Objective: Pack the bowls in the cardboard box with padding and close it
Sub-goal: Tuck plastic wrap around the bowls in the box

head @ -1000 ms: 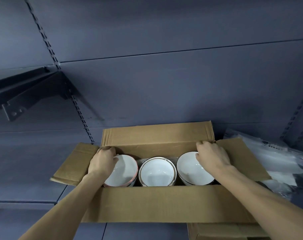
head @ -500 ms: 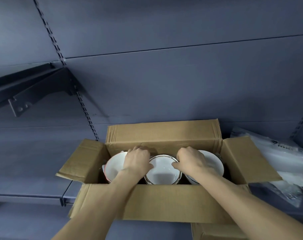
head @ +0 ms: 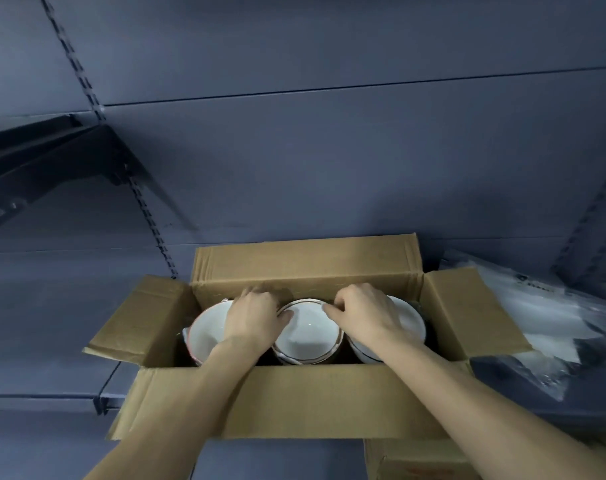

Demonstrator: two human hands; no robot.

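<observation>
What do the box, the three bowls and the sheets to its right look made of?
Brown open box: corrugated cardboard, matte, creased flaps. White round bowls: probably glazed ceramic, glossy with thin coloured rims. Translucent crinkled sheets: seemingly plastic film, shiny.

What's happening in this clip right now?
A person is packing bowls into an open cardboard box on a shelf. Three white bowls sit in a row inside. The left hand and the right hand both reach in around the middle bowl, fingers curled at its far rim. All four flaps are open. Clear plastic bags lie to the right.
</observation>
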